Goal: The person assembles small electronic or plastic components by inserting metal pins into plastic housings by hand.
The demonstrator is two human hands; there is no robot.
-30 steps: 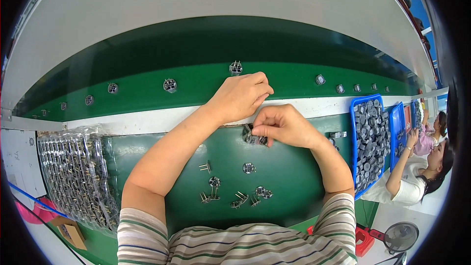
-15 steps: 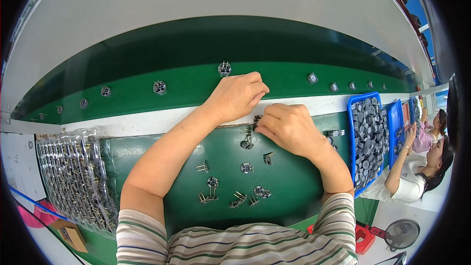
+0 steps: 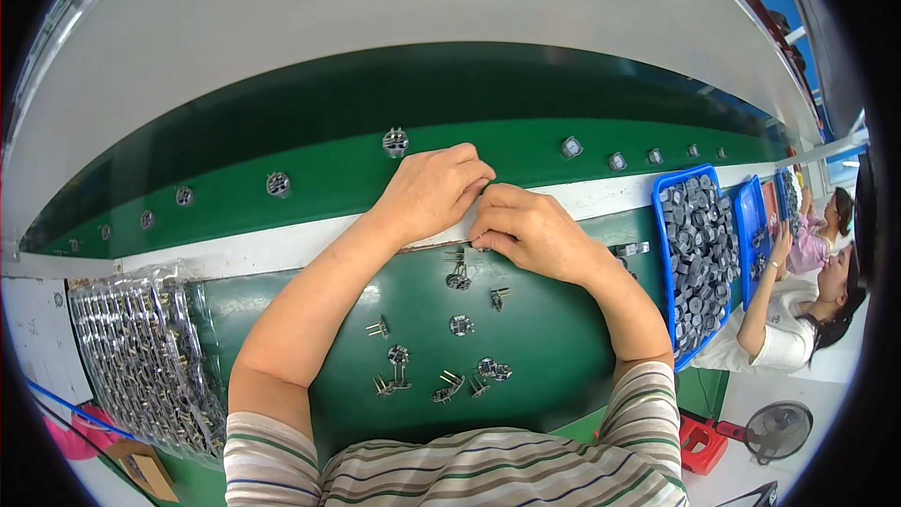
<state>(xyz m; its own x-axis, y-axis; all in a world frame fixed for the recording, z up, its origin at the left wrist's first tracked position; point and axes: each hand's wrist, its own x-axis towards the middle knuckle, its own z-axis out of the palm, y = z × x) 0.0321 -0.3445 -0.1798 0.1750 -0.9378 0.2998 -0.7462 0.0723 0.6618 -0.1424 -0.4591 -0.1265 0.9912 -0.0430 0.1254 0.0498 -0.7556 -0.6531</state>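
My left hand is closed, fingers curled, over the white ledge beside the green belt; whatever they hold is hidden. Against its fingertips, my right hand pinches a small round circuit board, mostly covered by the fingers. Just below lies a round circuit board with metal pins on the green work mat. Several similar boards are scattered nearer me, among them a flat one and a pair lying together.
Pinned round parts and grey square-topped parts stand on the green belt. Clear plastic trays of boards are stacked at left. A blue bin of grey caps stands at right, near a co-worker.
The parts on the belt have shifted left past my hands. My hands have drawn closer together. The whole view has shifted slightly.
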